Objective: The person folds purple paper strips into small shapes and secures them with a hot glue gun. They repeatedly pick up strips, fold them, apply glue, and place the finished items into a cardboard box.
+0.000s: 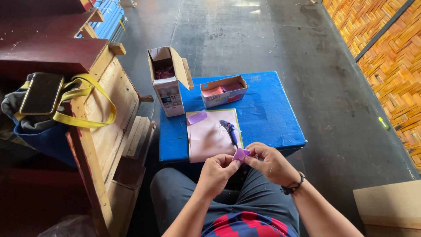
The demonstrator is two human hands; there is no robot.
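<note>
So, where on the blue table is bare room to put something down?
The blue table is bare on its right half, beside the low box and the pink sheet. The left side is crowded: tall box, sheet, glue gun.

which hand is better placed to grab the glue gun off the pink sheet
Right, probably. The right hand sits just below the glue gun; the left hand is slightly farther. Both pinch the small purple piece.
</note>
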